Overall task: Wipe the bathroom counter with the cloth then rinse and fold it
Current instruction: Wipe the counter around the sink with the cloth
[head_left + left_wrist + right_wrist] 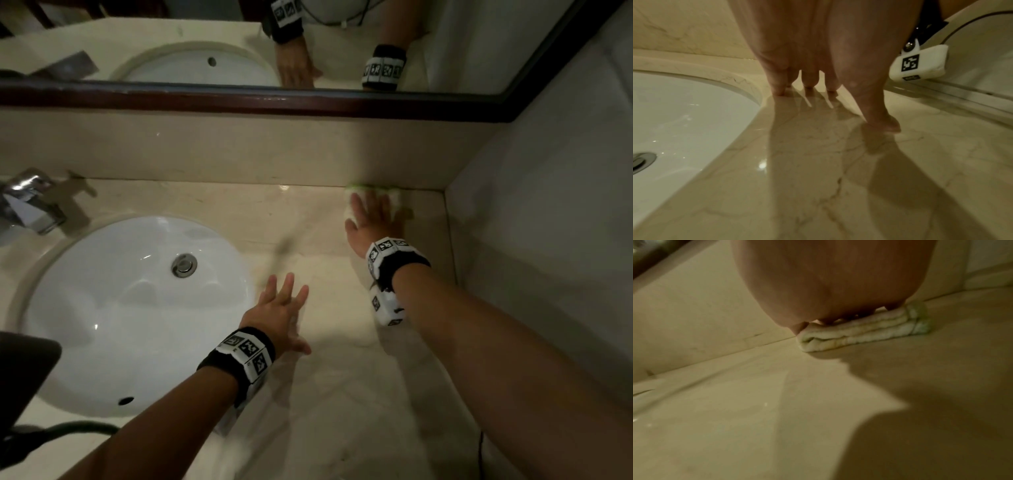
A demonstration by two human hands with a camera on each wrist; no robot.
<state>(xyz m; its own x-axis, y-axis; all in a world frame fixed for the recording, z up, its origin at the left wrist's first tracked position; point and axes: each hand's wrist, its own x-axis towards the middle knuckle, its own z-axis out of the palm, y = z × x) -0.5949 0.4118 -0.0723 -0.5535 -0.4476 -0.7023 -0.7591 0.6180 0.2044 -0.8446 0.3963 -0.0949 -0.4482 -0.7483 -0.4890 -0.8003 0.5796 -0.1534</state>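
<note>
Pressing flat on the folded cloth [394, 200], the right hand [375, 219] has its fingers straight and spread, palm down, with nothing curled round the fabric. The cloth is pale with a green edge, folded into several layers, and lies on the surface [342, 342] in the far right corner, touching the low back ledge [239, 150] and near the side wall [548, 205]. In the right wrist view the stacked folds [865, 332] show under the palm [838, 280], with the green edge at the far end.

The left hand [279, 310] rests open on the surface just beside the sink [102, 308], fingers spread and straight, holding nothing; the left wrist view shows its fingertips [779, 87] and thumb touching the marbled stone next to the basin rim [748, 91]. The two hands are well apart.

Left of the hands, the white sink sits sunk into the surface, its metal drain [184, 265] near the middle and an overflow hole [125, 400] on the near wall. A chrome tap [27, 202] stands at the far left behind the basin. Above the ledge a dark-framed mirror [205, 44] reflects both hands and the sink. Both wrists carry black bands with white marker blocks [245, 353]. A dark cable [68, 430] trails at the lower left edge.
</note>
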